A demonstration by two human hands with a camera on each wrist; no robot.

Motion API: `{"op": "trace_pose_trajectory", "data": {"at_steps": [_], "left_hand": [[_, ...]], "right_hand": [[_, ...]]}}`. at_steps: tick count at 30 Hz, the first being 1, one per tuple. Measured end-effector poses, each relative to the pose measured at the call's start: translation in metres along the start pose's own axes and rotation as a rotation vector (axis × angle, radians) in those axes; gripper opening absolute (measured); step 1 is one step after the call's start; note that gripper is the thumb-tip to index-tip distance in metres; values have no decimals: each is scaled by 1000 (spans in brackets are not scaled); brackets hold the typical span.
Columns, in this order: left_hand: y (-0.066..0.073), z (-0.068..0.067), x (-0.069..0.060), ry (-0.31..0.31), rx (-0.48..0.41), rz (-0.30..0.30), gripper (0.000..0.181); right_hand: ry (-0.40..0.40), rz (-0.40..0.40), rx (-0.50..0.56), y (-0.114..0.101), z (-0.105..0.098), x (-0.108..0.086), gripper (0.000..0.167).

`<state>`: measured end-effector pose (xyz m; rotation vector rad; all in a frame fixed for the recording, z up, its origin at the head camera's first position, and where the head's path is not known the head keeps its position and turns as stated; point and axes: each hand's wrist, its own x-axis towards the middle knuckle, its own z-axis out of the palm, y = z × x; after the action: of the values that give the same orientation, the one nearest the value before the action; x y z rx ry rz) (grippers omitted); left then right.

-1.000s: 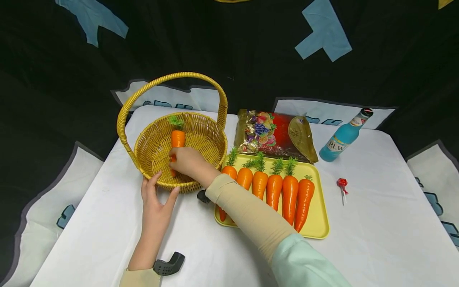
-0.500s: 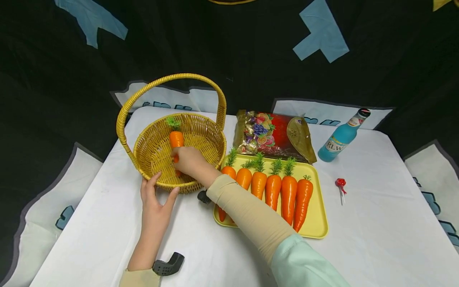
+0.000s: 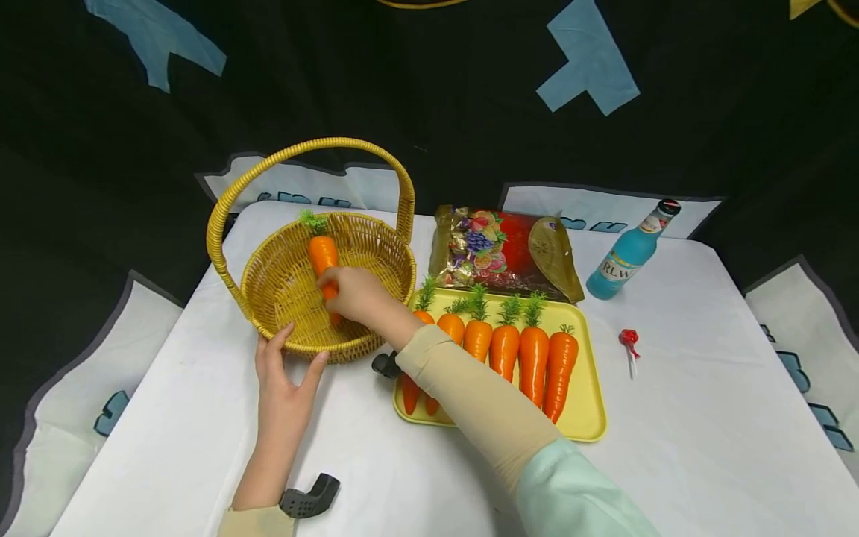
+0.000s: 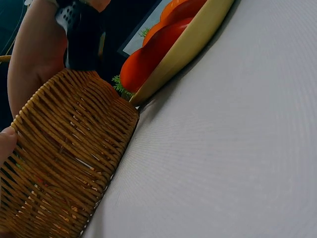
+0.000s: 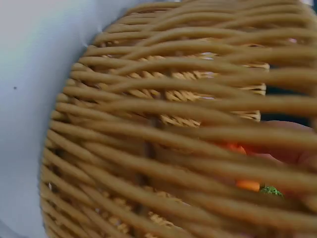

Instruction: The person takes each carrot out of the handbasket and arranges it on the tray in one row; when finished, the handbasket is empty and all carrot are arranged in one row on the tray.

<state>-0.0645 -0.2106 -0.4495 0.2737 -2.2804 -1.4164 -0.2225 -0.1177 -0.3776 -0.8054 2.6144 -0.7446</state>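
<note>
A yellow wicker basket [image 3: 396, 294] with a tall hoop handle stands at the left of the table. Inside it, my right hand [image 3: 362, 298] pinches an orange carrot [image 3: 323, 253] with a green top; the carrot leans, leafy end toward the back left. Through the weave in the right wrist view, parts of that carrot [image 5: 247, 185] show. My left hand [image 3: 285, 395] touches the basket's near side, fingers and thumb spread along the wall and rim. In the left wrist view, a fingertip [image 4: 7, 143] rests against the wicker [image 4: 69, 144].
Right of the basket, a yellow tray [image 3: 590, 403] bears several carrots [image 3: 533, 358] in a row, partly under my right forearm. Behind it lies a red and gold candy bag [image 3: 510, 250]. Farther right are a blue bottle [image 3: 624, 257] and a red lollipop [image 3: 629, 343].
The carrot in my right hand has tilted, its leafy top shifting left toward the basket's far-left wall. My left hand stays at the basket. The head view has shifted slightly.
</note>
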Motion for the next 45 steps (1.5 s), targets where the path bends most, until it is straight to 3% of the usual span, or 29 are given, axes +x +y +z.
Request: {"op": "trace_pose_trajectory", "data": {"at_steps": [13, 20, 33, 45], "left_hand": [[-2, -1, 1, -17, 9, -20, 66], [-1, 0, 0, -30, 29, -36, 66], [0, 3, 0, -36, 4, -29, 66], [0, 2, 0, -25, 1, -35, 66]], "right_hand": [[66, -78, 112, 4, -32, -32, 33], [126, -116, 150, 22, -48, -62, 33], [218, -112, 216, 50, -72, -128, 33], [284, 50, 259, 95, -77, -191, 33]]}}
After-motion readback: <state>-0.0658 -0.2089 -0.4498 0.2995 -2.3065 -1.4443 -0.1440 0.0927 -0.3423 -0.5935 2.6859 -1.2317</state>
